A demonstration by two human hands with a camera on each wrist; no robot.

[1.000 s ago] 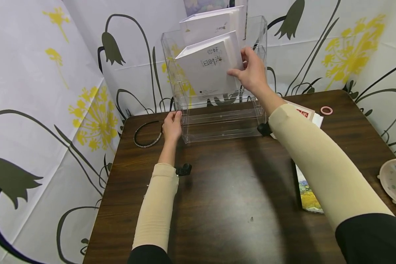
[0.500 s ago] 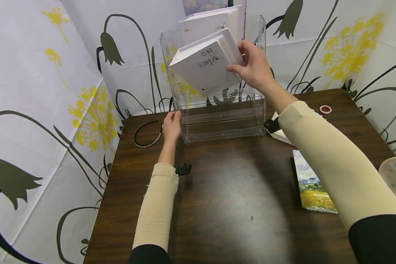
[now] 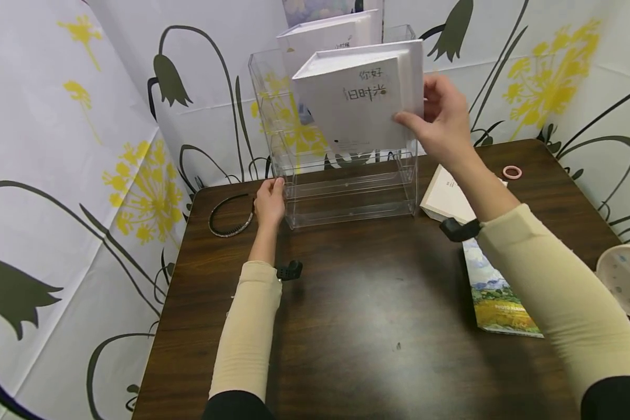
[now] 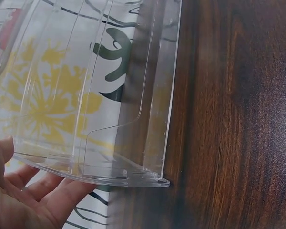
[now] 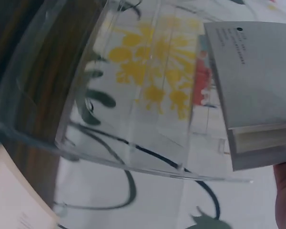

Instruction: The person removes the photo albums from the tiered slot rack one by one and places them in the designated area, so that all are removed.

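My right hand (image 3: pixel 443 119) grips a thick white book (image 3: pixel 357 111) by its right edge, thumb on the front cover. Chinese lettering is on that cover, and the book tilts in front of the upper part of a clear tiered rack (image 3: pixel 346 220). In the right wrist view only part of the book (image 5: pixel 262 71) shows, at the right. My left hand (image 3: pixel 269 204) holds the rack's left side low down. In the left wrist view the thumb and fingers of that hand (image 4: pixel 28 200) are on either side of the clear panel edge (image 4: pixel 133 182).
Another white book (image 3: pixel 320 39) stands in the rack's rear tier. Right of the rack lie a cream book (image 3: pixel 448 192), a painted-cover photo album (image 3: pixel 496 297), a pink ring (image 3: pixel 512 172) and a clock (image 3: pixel 625 280). A dark headband (image 3: pixel 231 232) is at left; patterned cloth hangs behind.
The white book tipped to the left, then moved right and more level with my right hand. My right forearm has shifted right, uncovering more of the cream book. My left hand stays on the rack.
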